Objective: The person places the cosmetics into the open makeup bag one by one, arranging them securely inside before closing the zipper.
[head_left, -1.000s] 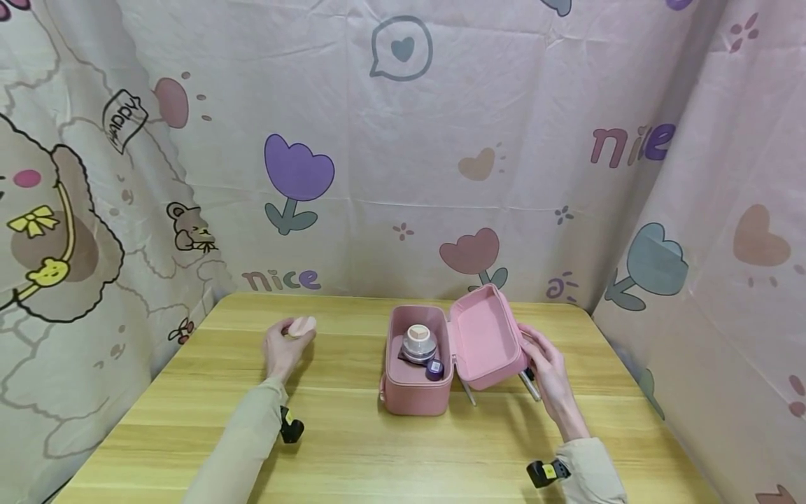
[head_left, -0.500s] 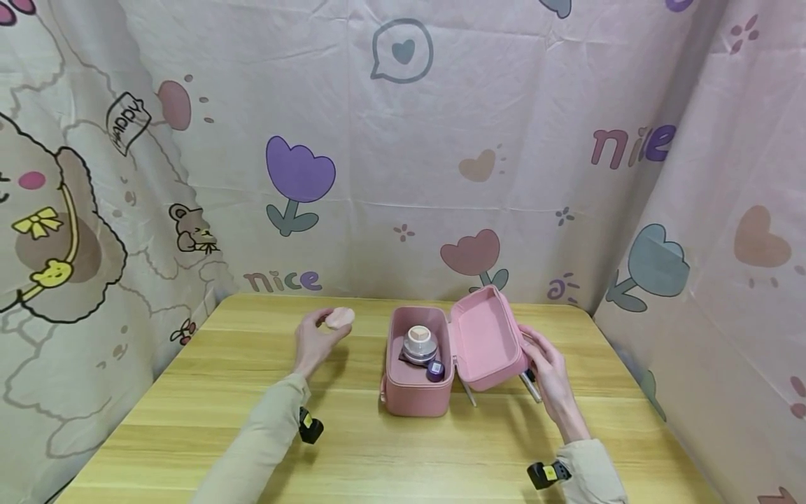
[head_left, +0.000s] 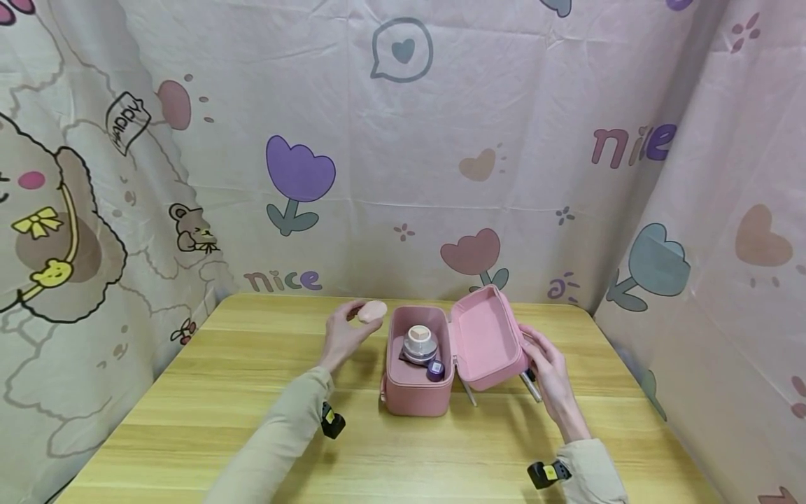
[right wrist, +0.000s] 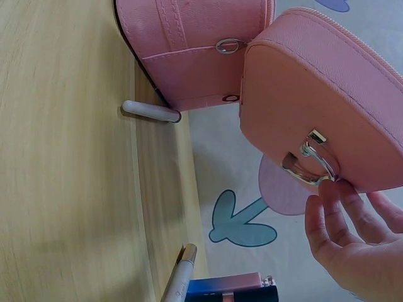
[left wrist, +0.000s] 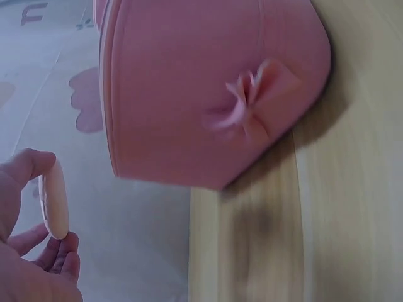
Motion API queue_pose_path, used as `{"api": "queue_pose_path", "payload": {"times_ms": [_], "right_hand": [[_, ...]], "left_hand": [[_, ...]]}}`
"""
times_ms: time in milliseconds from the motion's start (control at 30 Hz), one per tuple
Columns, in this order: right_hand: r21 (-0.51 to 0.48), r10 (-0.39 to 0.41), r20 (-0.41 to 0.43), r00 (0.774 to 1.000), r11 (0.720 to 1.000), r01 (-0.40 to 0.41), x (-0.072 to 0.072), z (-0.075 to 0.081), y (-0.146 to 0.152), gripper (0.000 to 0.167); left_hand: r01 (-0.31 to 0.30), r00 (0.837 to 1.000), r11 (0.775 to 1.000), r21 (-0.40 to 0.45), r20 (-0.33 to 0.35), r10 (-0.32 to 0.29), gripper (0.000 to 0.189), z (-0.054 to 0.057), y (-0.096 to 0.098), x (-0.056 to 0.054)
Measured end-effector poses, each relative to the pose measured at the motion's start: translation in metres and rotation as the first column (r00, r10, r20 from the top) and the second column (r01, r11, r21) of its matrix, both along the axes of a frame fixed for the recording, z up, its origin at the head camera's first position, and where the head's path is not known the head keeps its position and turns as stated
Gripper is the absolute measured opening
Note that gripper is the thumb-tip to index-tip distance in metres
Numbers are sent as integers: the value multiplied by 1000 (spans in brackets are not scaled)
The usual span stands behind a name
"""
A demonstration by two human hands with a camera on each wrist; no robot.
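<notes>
Pink disc (head_left: 373, 312) pinched thumb-to-fingers, the left grip (head_left: 343, 337) hovers beside the case (head_left: 415, 399) while the right grip (head_left: 549, 367) holds its lid (head_left: 486, 337).

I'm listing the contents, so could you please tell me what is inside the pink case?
The case holds a pale-topped clear jar and a small purple item. A dark thing shows beneath the jar, mostly covered; its full shape cannot be told.
</notes>
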State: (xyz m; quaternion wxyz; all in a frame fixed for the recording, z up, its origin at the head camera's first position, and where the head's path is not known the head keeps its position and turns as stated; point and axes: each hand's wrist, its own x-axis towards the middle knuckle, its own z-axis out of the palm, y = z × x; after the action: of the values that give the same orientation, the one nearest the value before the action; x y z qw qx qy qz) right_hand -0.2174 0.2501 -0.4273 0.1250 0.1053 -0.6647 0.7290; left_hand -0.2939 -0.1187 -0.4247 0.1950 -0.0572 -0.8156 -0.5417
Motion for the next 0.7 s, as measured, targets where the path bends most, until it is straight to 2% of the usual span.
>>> {"api": "queue_pose_path", "payload": {"times_ms": [367, 467, 700], "right_hand": [[-3, 1, -2, 1000, 1000, -1, 0, 0, -1, 44], [-3, 3, -4, 1000, 1000, -3, 0, 0, -1, 44], [2, 1, -7, 1000, 1000, -1, 0, 0, 0, 43]], "left_hand": [[112, 994, 993, -19, 16, -112, 58, 10, 38, -1], [128, 992, 991, -46, 26, -127, 58, 9, 44, -2], [141, 989, 976, -166, -22, -147, 57, 6, 52, -5]]}}
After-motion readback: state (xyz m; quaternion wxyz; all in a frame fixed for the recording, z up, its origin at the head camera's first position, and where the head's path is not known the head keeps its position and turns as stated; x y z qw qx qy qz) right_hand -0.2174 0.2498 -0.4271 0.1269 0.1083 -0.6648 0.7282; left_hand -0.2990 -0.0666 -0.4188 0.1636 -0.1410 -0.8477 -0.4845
